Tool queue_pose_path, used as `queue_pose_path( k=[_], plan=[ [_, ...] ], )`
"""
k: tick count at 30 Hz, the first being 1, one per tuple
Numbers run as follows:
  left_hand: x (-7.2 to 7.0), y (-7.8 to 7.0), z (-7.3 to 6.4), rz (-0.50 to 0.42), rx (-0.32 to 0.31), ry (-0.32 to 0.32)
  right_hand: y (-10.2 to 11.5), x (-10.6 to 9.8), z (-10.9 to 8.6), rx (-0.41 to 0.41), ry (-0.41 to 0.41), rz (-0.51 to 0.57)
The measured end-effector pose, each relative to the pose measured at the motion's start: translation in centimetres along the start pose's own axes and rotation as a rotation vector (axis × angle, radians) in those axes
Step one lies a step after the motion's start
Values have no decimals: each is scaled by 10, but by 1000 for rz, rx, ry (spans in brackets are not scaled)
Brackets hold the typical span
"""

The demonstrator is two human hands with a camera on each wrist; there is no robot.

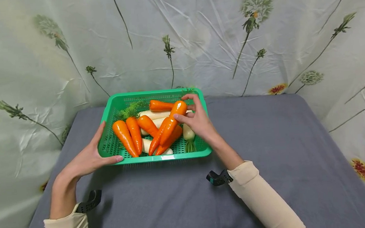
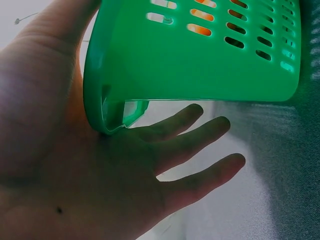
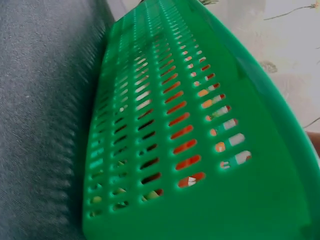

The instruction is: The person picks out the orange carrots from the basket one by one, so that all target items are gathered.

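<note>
A green plastic basket [image 1: 160, 158] holds several orange carrots [image 1: 125, 137] and white radishes [image 1: 188, 131]. My right hand [image 1: 200, 121] reaches over the basket's right side and pinches the upper end of a carrot [image 1: 171, 128] lying on top of others. In the left wrist view, my left hand [image 2: 115, 165] is at the basket's corner, its fingers straight and spread outside the wall [image 2: 190, 75]. The head view shows its thumb lying along the front rim. Only the perforated basket wall [image 3: 270, 200] fills the right wrist view; the right fingers are hidden there.
Under the basket lies a grey cloth [image 1: 266, 147] covering the table. Behind it hangs a pale curtain [image 1: 203, 43] printed with dandelions. Green carrot leaves [image 1: 132, 110] lie inside the basket at the back left.
</note>
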State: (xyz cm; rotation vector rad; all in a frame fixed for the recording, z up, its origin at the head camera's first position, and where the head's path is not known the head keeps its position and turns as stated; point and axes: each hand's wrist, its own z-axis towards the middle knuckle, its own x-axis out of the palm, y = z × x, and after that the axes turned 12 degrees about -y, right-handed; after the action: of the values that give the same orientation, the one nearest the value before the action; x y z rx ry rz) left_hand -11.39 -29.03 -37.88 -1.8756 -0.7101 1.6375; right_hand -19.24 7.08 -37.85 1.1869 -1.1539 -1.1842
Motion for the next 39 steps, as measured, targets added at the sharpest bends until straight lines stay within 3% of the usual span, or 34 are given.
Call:
queue_pose_path(
  k=[13, 21, 39],
  plan=[
    [0, 3, -1, -43, 13, 1, 12, -32, 7, -16, -107, 0],
    [0, 2, 1, -66, 0, 18, 16, -51, 8, -24, -131, 13],
    [3, 3, -1, -120, -55, 26, 18, -85, 11, 4, -135, -84]
  ],
)
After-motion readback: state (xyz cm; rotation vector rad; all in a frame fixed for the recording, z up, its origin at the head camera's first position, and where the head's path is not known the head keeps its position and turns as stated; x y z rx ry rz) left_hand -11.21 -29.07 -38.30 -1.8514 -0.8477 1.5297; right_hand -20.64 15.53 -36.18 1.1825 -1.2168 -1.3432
